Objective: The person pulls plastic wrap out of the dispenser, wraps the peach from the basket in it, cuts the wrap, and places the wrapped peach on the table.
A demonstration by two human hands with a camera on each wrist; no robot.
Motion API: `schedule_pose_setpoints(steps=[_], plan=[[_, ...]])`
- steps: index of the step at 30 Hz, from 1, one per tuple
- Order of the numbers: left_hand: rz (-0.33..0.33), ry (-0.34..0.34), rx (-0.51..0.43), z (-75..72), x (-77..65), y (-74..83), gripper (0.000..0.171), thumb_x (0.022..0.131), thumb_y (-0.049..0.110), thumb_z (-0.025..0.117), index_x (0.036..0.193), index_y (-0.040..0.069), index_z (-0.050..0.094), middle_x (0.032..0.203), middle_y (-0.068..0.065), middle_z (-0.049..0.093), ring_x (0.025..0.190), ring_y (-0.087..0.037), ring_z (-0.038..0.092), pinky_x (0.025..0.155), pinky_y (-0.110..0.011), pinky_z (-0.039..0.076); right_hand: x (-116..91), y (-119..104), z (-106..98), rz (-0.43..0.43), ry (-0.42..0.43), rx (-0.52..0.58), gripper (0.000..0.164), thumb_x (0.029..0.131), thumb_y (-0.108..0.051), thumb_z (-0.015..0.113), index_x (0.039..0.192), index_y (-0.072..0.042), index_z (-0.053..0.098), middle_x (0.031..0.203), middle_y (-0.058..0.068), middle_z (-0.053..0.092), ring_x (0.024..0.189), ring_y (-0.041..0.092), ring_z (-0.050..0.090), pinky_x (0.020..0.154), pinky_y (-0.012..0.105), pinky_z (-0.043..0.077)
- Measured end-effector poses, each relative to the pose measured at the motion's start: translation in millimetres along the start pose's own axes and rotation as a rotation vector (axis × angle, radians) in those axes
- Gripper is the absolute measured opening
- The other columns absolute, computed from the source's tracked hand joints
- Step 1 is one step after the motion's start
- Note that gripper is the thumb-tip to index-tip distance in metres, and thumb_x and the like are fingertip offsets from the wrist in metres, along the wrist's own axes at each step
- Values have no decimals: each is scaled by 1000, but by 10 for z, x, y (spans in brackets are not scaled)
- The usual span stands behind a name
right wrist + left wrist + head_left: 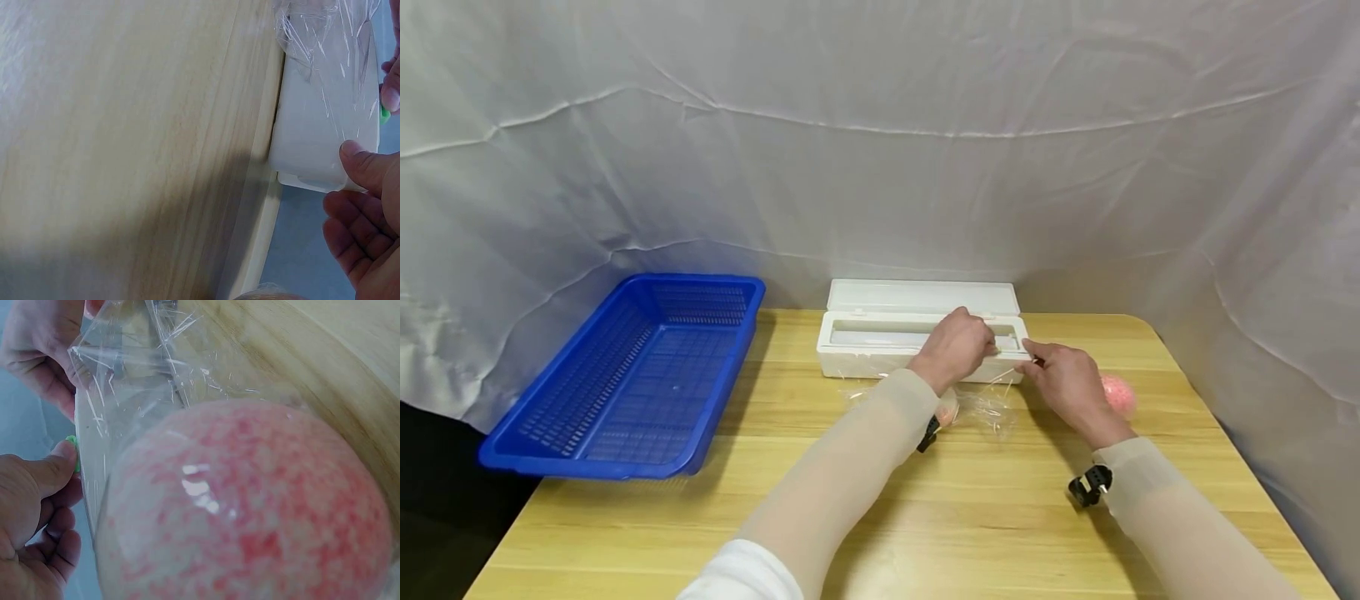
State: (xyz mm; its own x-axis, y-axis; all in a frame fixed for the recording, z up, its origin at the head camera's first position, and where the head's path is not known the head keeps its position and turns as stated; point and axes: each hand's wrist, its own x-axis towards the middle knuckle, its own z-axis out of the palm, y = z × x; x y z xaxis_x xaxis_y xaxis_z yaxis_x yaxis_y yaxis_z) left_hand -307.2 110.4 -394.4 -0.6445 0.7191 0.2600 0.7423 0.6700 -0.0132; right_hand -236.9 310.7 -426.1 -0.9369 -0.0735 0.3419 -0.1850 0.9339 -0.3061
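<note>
A long white plastic-wrap dispenser [861,364] stands near the table's back edge, its lid [922,295] tipped open behind it. My left hand [953,343] is over the right part of its top, thumb and fingertips pinching a small green slider [74,453] on its edge. With thumb above and fingers below, my right hand [1063,379] grips the dispenser's right end. Clear cling film [988,408] hangs crumpled from the front. Under it, partly hidden by my left forearm in the head view, lies a round peach [250,506], white mottled with pink.
A second pink round fruit [1118,395] sits on the wooden table [970,525], just behind my right hand. To the left stands a large blue plastic basket [696,454], overhanging the table's left edge. A pale grey curtain [880,183] hangs behind and at the right.
</note>
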Motion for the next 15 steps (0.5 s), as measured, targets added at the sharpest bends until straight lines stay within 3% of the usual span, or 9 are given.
schedule_pose_setpoints(steps=[6,15], plan=[[12,6,0,-9,-55,-61,22,103,38,69,108,24,84,101,14,81,87,-4,71,96,-24,48,4,10,6,8,-1,-13,46,95,-23,80,134,-1,70,108,28,76,66,24,54,63,41,45],[1,12,-62,-33,-131,-134,20,102,36,70,108,24,85,102,13,81,88,-5,70,94,-23,49,3,3,24,-8,12,-11,46,95,-21,79,134,1,69,112,28,75,70,26,58,66,46,48]])
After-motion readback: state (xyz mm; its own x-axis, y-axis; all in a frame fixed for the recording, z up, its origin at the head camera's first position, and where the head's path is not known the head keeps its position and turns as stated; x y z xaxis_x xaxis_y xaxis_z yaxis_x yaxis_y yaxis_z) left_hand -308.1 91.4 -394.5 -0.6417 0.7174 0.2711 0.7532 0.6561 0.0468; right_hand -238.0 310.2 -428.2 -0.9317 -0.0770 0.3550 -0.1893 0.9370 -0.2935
